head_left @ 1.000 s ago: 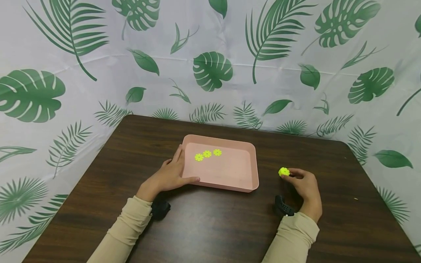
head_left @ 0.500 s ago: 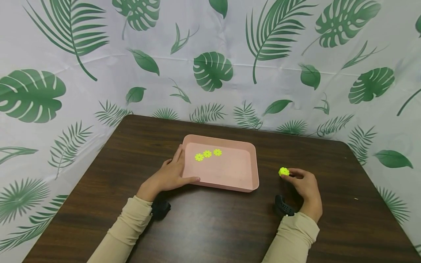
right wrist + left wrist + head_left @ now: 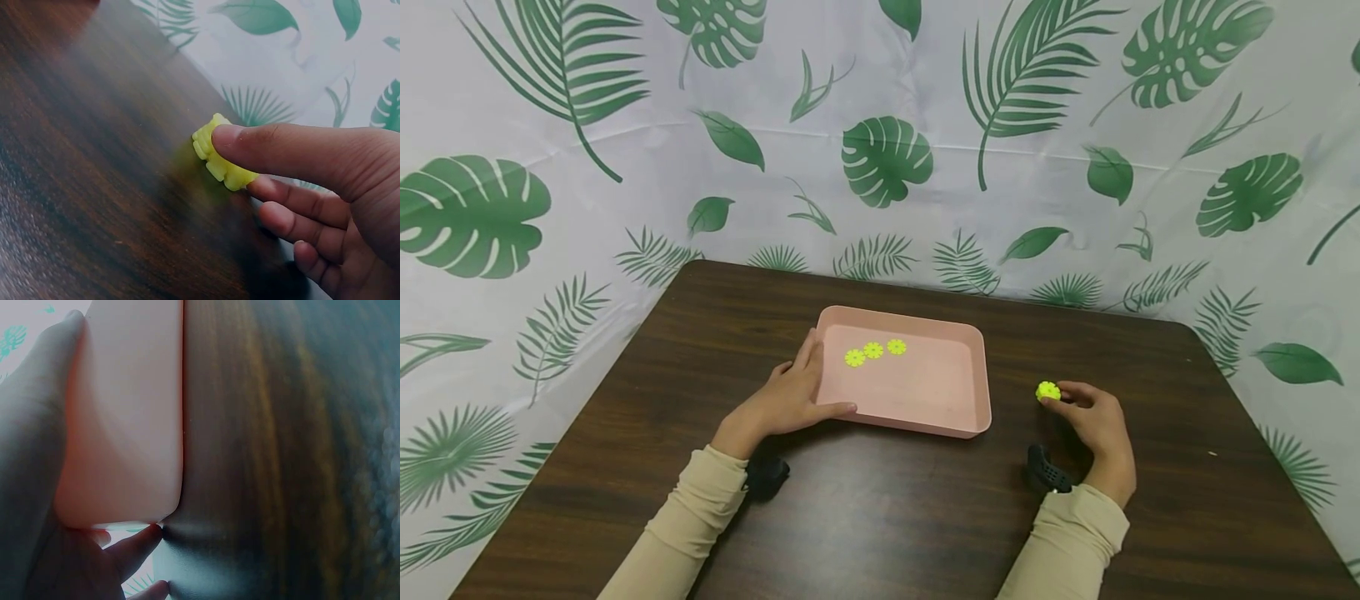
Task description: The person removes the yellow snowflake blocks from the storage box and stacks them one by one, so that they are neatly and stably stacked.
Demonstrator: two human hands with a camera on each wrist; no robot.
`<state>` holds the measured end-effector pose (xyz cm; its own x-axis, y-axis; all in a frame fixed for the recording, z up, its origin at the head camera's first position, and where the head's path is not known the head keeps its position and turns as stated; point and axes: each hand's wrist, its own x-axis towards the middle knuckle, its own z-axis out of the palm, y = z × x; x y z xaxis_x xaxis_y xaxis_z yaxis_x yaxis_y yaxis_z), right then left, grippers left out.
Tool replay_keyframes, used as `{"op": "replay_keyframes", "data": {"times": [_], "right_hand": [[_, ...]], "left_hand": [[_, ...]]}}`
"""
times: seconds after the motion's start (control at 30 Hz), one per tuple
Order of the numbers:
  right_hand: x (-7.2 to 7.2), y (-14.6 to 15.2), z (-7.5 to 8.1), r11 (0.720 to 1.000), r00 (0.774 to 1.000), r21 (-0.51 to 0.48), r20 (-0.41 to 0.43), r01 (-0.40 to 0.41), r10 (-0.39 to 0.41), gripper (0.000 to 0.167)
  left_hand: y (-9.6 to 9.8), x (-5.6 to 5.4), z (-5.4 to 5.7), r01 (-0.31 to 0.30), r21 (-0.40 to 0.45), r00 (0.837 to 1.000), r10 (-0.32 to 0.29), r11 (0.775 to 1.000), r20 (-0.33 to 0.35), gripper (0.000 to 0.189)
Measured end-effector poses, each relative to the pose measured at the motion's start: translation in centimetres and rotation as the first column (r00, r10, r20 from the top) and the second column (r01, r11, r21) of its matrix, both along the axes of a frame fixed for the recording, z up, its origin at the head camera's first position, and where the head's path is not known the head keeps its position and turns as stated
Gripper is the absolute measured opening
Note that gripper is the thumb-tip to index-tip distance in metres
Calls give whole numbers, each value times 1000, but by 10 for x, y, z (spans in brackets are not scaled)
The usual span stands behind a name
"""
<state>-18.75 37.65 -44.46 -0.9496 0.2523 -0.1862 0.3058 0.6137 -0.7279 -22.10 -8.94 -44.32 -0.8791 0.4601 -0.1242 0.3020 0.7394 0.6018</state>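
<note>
A pink rectangular tray (image 3: 917,390) stands on the brown table, with three bright yellow, notched flower-shaped discs (image 3: 872,351) lying near its back left. My left hand (image 3: 784,398) rests around the tray's front left corner, fingers extended along the left side and thumb along the front. The left wrist view shows the thumb (image 3: 53,369) straight against the tray wall (image 3: 128,425). Right of the tray, my right hand (image 3: 1093,421) pinches yellow notched discs (image 3: 222,156) between thumb and fingertips. In the right wrist view they look layered, close over the table; the thumb hides part of them.
Dark wood-grain tabletop (image 3: 880,517) surrounds the tray. A white cloth with green leaves (image 3: 805,183) hangs behind and beside the table. A tiny pale speck (image 3: 1212,454) lies at the right. Black wrist devices (image 3: 767,479) sit beneath both wrists.
</note>
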Motion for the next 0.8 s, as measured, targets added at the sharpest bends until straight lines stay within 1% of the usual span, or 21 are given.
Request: {"op": "replay_keyframes", "data": {"times": [0.13, 0.27, 0.37, 0.47, 0.6, 0.73, 0.8], "right_hand": [[1, -2, 3, 999, 999, 30, -46, 29, -28, 60], [2, -7, 11, 995, 989, 36, -115, 96, -91, 58], [-2, -13, 22, 991, 978, 26, -168, 128, -122, 61], [-7, -22, 34, 990, 965, 26, -224, 142, -132, 60], [-12, -39, 43, 990, 953, 25, -276, 135, -123, 55], [-18, -56, 47, 995, 946, 27, -312, 100, -87, 52], [-21, -65, 48, 997, 939, 28, -339, 78, -64, 50]], "left_hand": [[0, 0, 1, -7, 2, 1000, 7, 1000, 1, 124], [0, 0, 1, -10, 0, 1000, 10, 1000, 1, 125], [0, -1, 3, -14, 11, 1000, 15, 1000, -13, 125], [-1, -1, 5, -22, 23, 1000, 22, 1000, -19, 125], [-2, 0, 4, -27, 33, 1000, 27, 999, -8, 125], [-1, 4, 2, -27, 40, 1000, 27, 999, 8, 126], [0, 5, 2, -29, 30, 1000, 29, 999, 11, 126]]}}
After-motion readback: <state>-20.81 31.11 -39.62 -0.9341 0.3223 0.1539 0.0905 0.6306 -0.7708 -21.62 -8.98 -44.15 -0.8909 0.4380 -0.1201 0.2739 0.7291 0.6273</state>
